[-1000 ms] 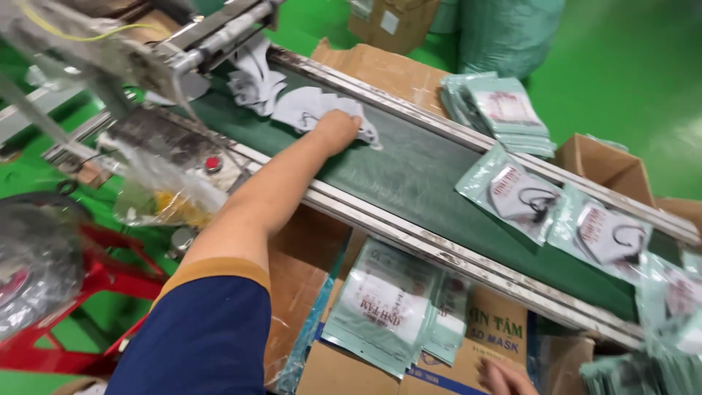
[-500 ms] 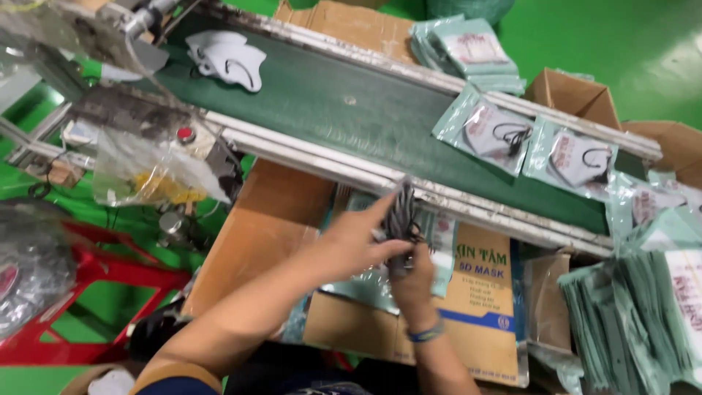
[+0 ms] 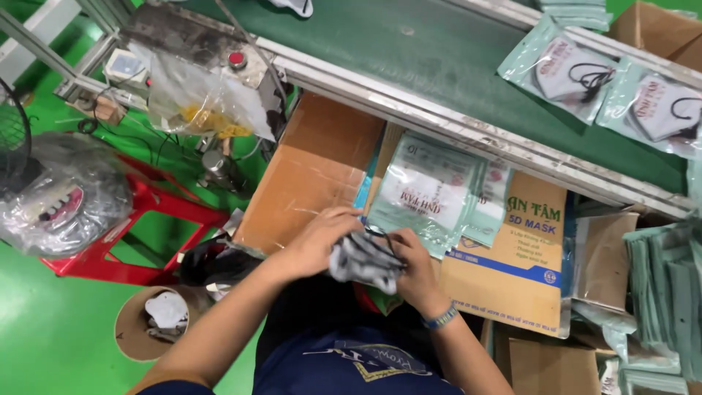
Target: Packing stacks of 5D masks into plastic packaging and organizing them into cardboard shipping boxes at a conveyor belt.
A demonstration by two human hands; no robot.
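Both hands meet close to my body, over a brown cardboard box (image 3: 314,175). My left hand (image 3: 318,241) and my right hand (image 3: 417,271) together grip a small stack of grey-and-white patterned face masks (image 3: 362,260) with black ear loops. My right wrist wears a blue beaded bracelet (image 3: 441,317). Just beyond the hands lies a pile of pale green plastic pouches (image 3: 428,190). Further off runs a dark green conveyor belt (image 3: 439,51) carrying packed masks in pouches (image 3: 567,73) at the right.
A printed cardboard carton (image 3: 523,256) sits right of the hands. Stacked green pouches (image 3: 669,292) stand at the far right. A red stool (image 3: 139,219) with a wrapped bundle, a clear plastic bag (image 3: 205,99) on the machine frame and a round tub (image 3: 157,322) stand left.
My left hand came back from the belt with masks and joined the right hand. Both hands have drawn the stack down toward my body, and the view has tipped downward.
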